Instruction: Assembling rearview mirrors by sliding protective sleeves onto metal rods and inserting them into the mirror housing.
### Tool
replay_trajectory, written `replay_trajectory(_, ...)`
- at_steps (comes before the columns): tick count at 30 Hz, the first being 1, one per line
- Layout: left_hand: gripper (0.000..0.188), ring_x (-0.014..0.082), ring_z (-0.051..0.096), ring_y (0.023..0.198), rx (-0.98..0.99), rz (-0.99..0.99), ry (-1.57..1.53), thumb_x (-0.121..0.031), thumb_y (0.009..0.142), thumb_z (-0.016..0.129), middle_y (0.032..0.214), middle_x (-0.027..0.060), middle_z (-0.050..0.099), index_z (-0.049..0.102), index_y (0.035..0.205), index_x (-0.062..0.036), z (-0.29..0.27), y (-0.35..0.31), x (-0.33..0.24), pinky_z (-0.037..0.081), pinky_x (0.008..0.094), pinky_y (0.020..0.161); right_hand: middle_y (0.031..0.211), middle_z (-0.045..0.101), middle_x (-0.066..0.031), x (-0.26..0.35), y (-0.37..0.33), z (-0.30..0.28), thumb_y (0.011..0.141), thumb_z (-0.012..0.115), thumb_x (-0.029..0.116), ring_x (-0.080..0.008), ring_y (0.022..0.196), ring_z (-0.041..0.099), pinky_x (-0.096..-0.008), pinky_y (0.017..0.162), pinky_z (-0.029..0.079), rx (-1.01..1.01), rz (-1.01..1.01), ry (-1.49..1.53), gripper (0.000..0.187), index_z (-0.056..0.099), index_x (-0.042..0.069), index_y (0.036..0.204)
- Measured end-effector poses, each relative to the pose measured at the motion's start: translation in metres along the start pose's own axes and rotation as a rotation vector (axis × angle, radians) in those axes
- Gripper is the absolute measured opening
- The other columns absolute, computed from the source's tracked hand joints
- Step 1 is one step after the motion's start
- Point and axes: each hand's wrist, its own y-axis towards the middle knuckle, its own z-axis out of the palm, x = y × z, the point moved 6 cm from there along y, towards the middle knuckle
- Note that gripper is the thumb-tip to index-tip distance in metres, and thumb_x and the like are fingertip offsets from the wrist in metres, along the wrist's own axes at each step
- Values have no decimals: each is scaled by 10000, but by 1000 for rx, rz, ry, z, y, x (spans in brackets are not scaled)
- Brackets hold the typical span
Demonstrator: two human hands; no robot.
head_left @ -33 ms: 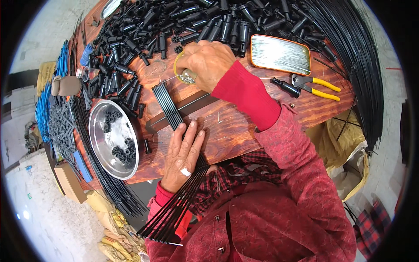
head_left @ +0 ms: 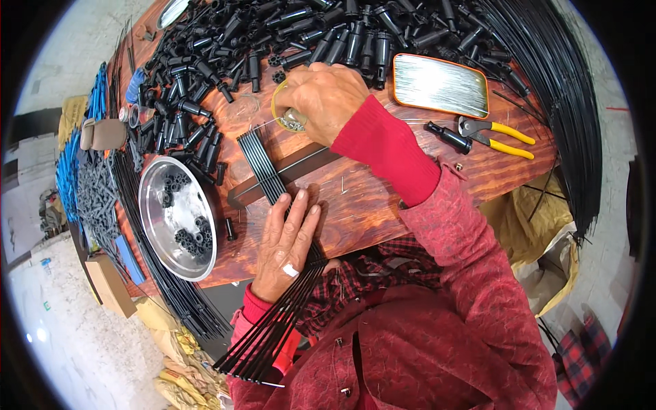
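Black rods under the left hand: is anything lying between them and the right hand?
Nothing visible. The left hand presses flat on the black rods, whose far ends fan out on the wooden table just below the right hand. Only bare wood and a dark strip crossing under the rods lie between.

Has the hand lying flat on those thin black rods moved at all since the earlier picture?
No. The left hand sits in the same place on the black rods, beside the metal bowl.

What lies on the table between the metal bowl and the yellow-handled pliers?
In the head view, between the metal bowl and pliers: the fanned black rods under the left hand, then bare wood.
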Motion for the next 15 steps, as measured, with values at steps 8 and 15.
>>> replay_trajectory(8,832,428,398,1370,42,-42,20,-496,753,763,1513,189,421,520,1404,-39,-4,3,-2,382,544,1097,917,706,-56,-3,1,8,774,688,69,-276,900,677,-400,776,546,-21,43,8,144,756,153,869)
replay_trajectory(15,821,416,411,1363,28,3,117,-486,737,777,1505,191,432,542,1382,-37,0,1,-1,399,532,1087,948,722,-83,-4,0,11,764,705,75,-270,965,676,-410,804,554,-4,35,116,153,766,115,898)
